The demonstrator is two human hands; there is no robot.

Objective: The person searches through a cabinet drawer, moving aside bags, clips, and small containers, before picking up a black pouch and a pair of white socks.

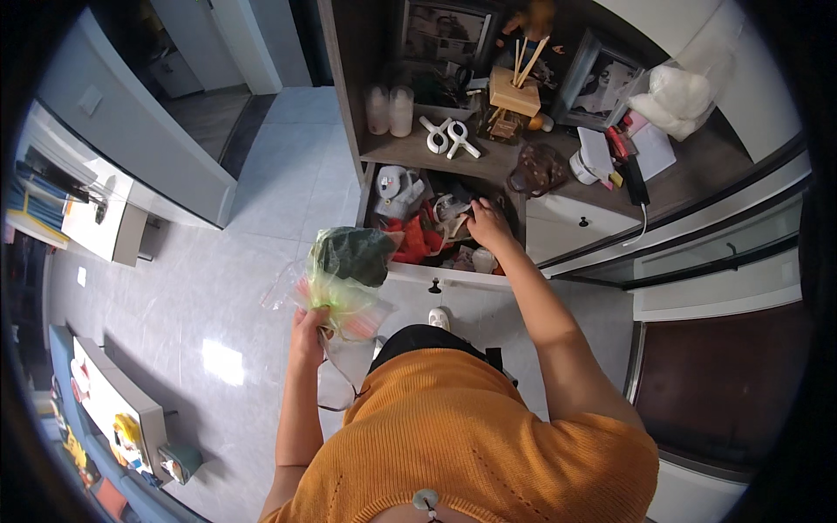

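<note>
My left hand (310,335) grips a bunch of plastic bags (333,287) beside the drawer. They are clear and yellowish-green, and a dark green item shows in the upper part. A thin dark cord or strap and a translucent sheet hang below that hand. My right hand (489,225) reaches into the open drawer (402,269), its fingers on the jumbled contents near a clear plastic bundle (451,206). Whether the fingers have closed on something is hidden. Red fabric or bag material (418,238) lies left of them, and a grey plush item (397,191) sits in the far left corner.
The cabinet shelf (444,157) above the drawer holds white spring clamps (451,136), a reed diffuser (514,91), a brown patterned pouch (537,168) and picture frames. A bag of white material (673,98) stands at right. A black device with a white cable (634,180) overhangs the shelf edge.
</note>
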